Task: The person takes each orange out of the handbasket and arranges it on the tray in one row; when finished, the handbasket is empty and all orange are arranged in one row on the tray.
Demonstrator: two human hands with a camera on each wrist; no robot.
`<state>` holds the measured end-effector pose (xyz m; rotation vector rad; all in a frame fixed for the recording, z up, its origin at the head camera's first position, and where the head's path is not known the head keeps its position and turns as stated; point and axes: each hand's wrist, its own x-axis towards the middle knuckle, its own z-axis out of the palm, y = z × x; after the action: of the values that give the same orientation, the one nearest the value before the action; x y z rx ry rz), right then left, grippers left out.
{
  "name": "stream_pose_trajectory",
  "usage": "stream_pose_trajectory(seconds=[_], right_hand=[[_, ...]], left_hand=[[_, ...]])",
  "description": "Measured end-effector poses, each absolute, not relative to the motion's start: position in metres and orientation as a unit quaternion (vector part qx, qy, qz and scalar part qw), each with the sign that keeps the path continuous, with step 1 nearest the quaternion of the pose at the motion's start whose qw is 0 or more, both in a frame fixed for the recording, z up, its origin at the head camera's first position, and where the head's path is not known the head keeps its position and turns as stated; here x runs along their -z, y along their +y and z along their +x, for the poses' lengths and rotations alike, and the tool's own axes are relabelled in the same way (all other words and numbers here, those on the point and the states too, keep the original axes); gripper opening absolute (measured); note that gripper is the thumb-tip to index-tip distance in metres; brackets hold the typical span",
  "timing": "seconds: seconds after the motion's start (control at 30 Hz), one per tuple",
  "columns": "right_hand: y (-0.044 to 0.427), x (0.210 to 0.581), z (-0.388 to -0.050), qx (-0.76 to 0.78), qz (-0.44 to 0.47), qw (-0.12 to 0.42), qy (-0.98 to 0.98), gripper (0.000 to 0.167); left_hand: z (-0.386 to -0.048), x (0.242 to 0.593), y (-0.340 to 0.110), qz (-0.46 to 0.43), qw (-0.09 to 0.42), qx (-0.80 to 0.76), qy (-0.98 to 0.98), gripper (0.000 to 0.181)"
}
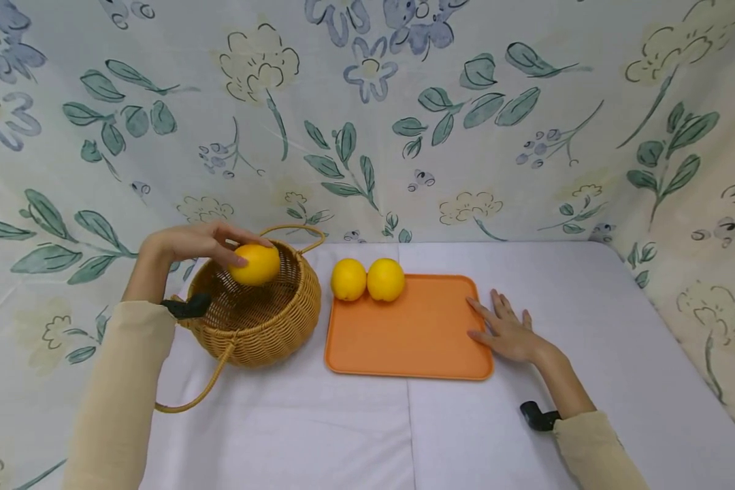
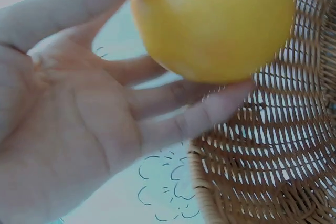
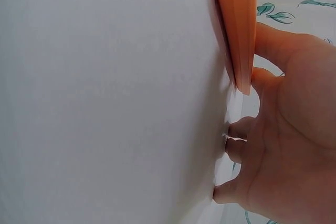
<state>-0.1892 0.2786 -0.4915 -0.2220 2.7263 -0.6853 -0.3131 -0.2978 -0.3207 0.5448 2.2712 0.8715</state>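
Between thumb and fingers my left hand (image 1: 199, 243) holds a yellow lemon (image 1: 256, 265) over the mouth of a round wicker basket (image 1: 282, 333). The left wrist view shows the lemon (image 2: 215, 24) large, with the basket's woven wall (image 2: 283, 124) beside it. Two more lemons (image 1: 348, 280) sit side by side at the back left of an orange tray (image 1: 410, 333). My right hand (image 1: 507, 331) lies with fingers spread at the tray's right edge, thumb and forefinger touching the rim (image 3: 239, 35). Its other fingers rest on the white cloth.
The basket stands left of the tray, with one handle (image 1: 205, 391) hanging toward the front and another (image 1: 300, 228) at the back. A white cloth (image 1: 282, 429) covers the table. A floral curtain (image 1: 367, 136) hangs behind and along the sides.
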Motion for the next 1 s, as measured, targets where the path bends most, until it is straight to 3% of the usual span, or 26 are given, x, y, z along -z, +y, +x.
stream_pose_trajectory(seconds=[0.27,0.47,0.77,1.0], right_hand=[[0.280,0.490,-0.188,0.240,-0.084,0.158,0.954,0.080],[0.279,0.490,-0.187,0.239,-0.084,0.157,0.954,0.080],[0.278,0.489,-0.186,0.238,-0.082,0.157,0.955,0.080],[0.278,0.489,-0.187,0.238,-0.084,0.156,0.955,0.080]], left_hand=[[-0.311,0.321,-0.290,0.236,0.210,-0.450,0.835,0.054],[-0.304,0.316,-0.254,0.203,0.142,-0.510,0.824,0.054],[-0.287,0.318,-0.176,0.155,0.094,-0.569,0.802,0.054],[-0.275,0.333,-0.126,0.179,0.097,-0.578,0.790,0.053]])
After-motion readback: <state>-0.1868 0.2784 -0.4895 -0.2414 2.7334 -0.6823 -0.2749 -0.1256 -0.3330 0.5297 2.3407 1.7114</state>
